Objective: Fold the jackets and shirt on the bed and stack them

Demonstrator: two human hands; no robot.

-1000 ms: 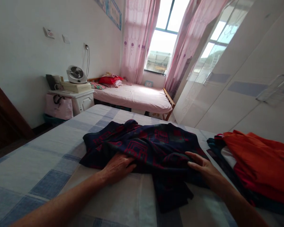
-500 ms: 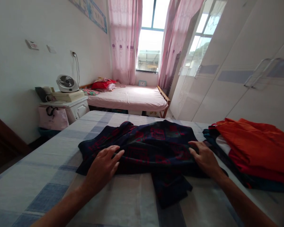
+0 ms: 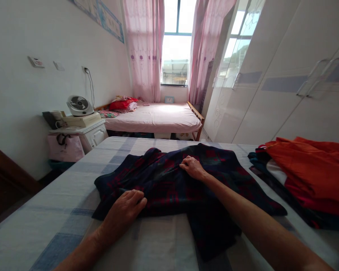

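Dark garment [image 3: 166, 188], red-patterned, lies rumpled on checked bedsheet [image 3: 161, 244]. Right hand [image 3: 192, 168] at garment's upper middle, palm down, fingers curled in, pinching cloth; forearm slants over garment's right half. Left hand [image 3: 127, 207] at garment's near left part, knuckles up, fingers bent, thumb tucked close, gripping cloth. Folded clothes pile [image 3: 313, 173] right of garment.

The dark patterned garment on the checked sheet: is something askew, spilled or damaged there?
Slightly askew: the dark patterned garment lies wrinkled, and one flap, perhaps a sleeve, sticks out toward the viewer past its near edge. I see no spill or damage.
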